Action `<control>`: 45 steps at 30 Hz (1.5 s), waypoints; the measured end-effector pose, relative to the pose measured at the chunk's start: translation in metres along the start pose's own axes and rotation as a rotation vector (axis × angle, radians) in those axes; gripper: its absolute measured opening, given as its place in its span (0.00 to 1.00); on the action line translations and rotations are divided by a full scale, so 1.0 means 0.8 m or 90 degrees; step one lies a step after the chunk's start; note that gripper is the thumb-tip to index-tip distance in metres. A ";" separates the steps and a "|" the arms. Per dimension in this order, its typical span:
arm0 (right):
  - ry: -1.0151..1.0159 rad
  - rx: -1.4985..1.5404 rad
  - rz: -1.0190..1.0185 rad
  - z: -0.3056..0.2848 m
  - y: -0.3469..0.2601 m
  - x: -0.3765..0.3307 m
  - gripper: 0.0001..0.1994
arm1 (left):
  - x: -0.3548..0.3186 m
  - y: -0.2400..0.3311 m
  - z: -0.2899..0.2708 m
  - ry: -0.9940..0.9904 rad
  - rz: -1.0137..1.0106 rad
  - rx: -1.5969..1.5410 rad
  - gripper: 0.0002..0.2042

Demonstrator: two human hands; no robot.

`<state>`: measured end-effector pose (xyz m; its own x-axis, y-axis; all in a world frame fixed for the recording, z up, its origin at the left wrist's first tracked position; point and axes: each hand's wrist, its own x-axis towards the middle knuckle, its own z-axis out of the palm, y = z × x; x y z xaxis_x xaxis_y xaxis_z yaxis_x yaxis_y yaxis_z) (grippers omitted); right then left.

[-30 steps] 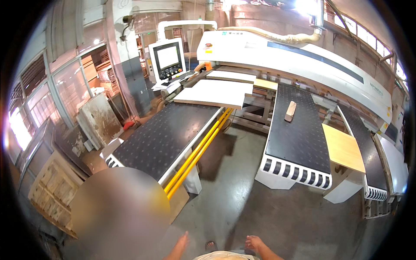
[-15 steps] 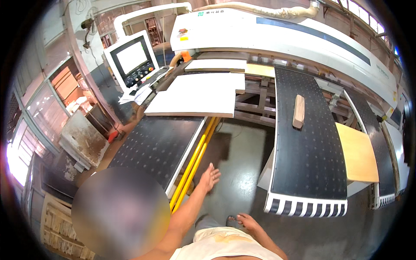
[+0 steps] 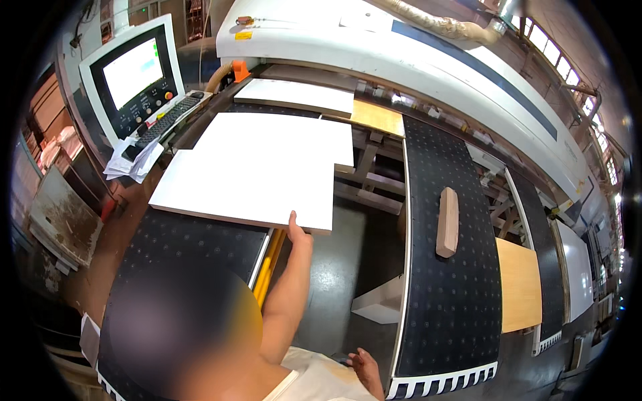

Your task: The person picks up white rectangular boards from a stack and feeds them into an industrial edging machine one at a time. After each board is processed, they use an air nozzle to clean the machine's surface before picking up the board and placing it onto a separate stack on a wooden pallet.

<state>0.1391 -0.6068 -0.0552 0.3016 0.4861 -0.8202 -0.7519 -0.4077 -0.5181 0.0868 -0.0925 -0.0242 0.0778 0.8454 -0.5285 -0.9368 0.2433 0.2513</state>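
Reaching forward, the left hand (image 3: 299, 230) meets the near edge of a large white panel (image 3: 257, 175), close to its right corner, thumb up over the top face; whether the fingers are clamped underneath cannot be told. The panel lies flat, its left part resting on the black dotted bench (image 3: 194, 244) and its right corner hanging out over the open gap. A second white panel (image 3: 297, 95) sits farther back near the machine, with a bare wood board (image 3: 378, 117) just beside its right end.

Down low, the right hand (image 3: 364, 367) hangs loosely curled near the body, holding nothing, just beside the near end of the second black dotted bench (image 3: 448, 294). On that bench lies a rounded wooden block (image 3: 447, 222), well apart from both hands. To its right, another wood-coloured panel (image 3: 519, 284) lies flat.

Labels next: a small yellow rectangular sticker (image 3: 243, 35) and a red fitting sit on the white machine housing (image 3: 401, 60) at top. At upper left, a control screen (image 3: 134, 72) glows white, with a keyboard (image 3: 167, 119) below it and a pile of loose papers (image 3: 130, 160) at the bench corner.

Between the two benches there is open grey floor (image 3: 348, 267), with a yellow rail (image 3: 267, 271) along the left bench's edge and a pale box (image 3: 380, 304) standing low in the gap.
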 end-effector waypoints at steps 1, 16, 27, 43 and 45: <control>0.017 0.010 -0.004 0.011 -0.005 0.007 0.23 | 0.001 -0.001 -0.003 0.009 -0.006 -0.001 0.34; -0.041 -0.840 -0.709 0.264 -0.304 0.125 0.37 | -0.325 0.129 -0.215 0.067 0.008 0.089 0.29; -0.592 -0.751 -0.041 0.263 -0.141 0.078 0.35 | -0.578 0.153 -0.402 0.114 0.047 0.163 0.29; -0.667 -0.724 0.020 0.040 0.233 -0.195 0.39 | -0.898 0.044 -0.600 0.332 0.528 -0.129 0.31; -0.695 -0.878 -0.183 0.041 0.237 -0.214 0.39 | -0.969 0.048 -0.628 0.398 0.577 -0.182 0.24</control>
<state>-0.0739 -0.7421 -0.0051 -0.5975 0.6600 -0.4554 0.4098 -0.2368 -0.8809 -0.1813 -0.9773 -0.0126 -0.7769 0.2494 -0.5782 -0.6106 -0.5227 0.5949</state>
